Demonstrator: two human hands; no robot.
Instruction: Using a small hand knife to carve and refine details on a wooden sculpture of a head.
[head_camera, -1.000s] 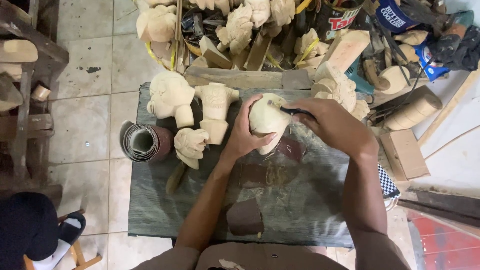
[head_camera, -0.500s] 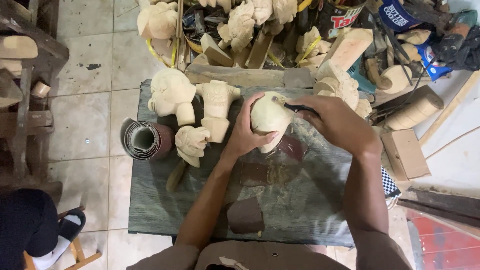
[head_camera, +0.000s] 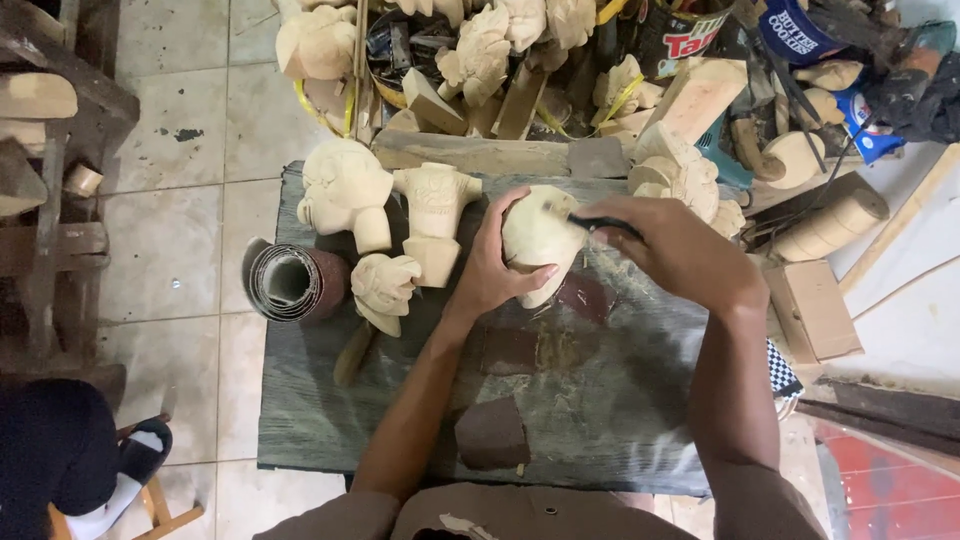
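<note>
The left hand (head_camera: 492, 268) wraps around a pale carved wooden head (head_camera: 538, 240), fingers curled along its lower side and thumb up its left flank, holding it just above the grey bench (head_camera: 620, 400) near the far middle of the top. The right hand (head_camera: 672, 248) is closed around a dark-handled carving tool (head_camera: 600, 224), whose tip meets the upper right of the carving. Just left of the held piece stand a carved wooden bust (head_camera: 436, 220) and a larger rounded wooden head (head_camera: 345, 190), with a smaller carved piece (head_camera: 384, 288) lying in front of them. A roll of sandpaper (head_camera: 293, 284) lies at the bench's left edge. Brown scraps of sandpaper (head_camera: 492, 432) rest on the near part of the bench. Beyond the far edge, more pale carvings (head_camera: 485, 55) and wood offcuts are piled on the tiled floor (head_camera: 180, 260).
</note>
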